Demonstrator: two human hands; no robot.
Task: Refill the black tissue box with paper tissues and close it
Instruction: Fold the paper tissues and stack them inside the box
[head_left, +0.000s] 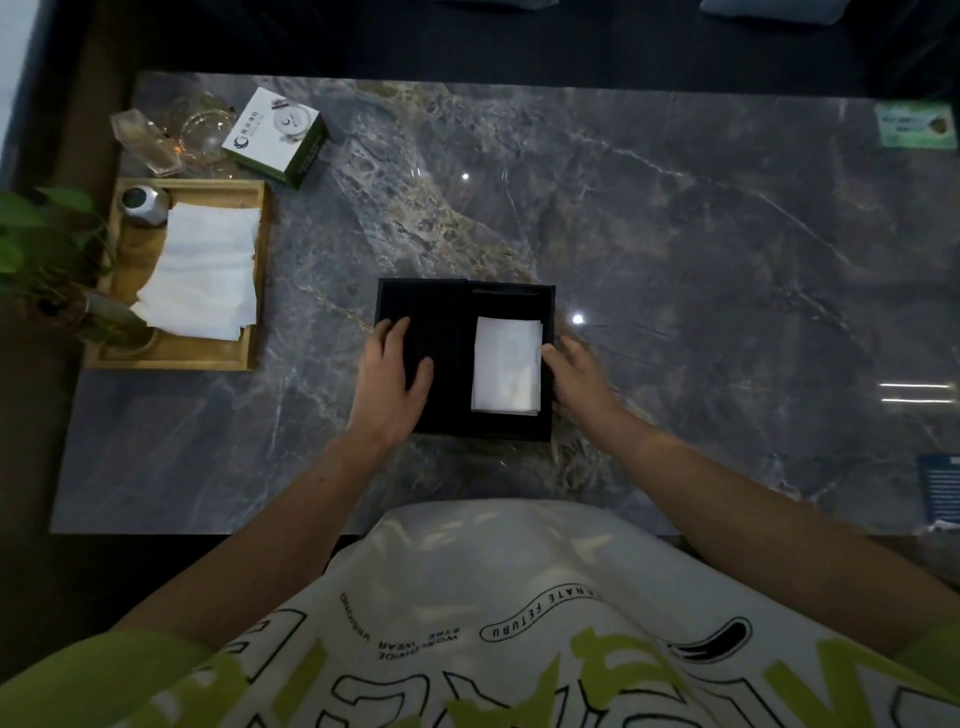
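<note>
The black tissue box (511, 428) sits in the middle of the marble table, its right part open. A stack of white paper tissues (506, 366) lies inside that open part. The box's black lid (426, 306) covers the left part. My left hand (395, 384) lies flat on the lid, fingers spread. My right hand (579, 376) rests against the box's right wall, fingertips touching the edge of the tissue stack. Neither hand clasps anything.
A wooden tray (260, 270) at the left holds more white tissues (205, 270) and a small metal jar (143, 202). Behind it stand glassware (171, 135) and a white-green carton (275, 135). A potted plant (41, 249) hangs over the table's left edge. A green card (911, 124) lies far right.
</note>
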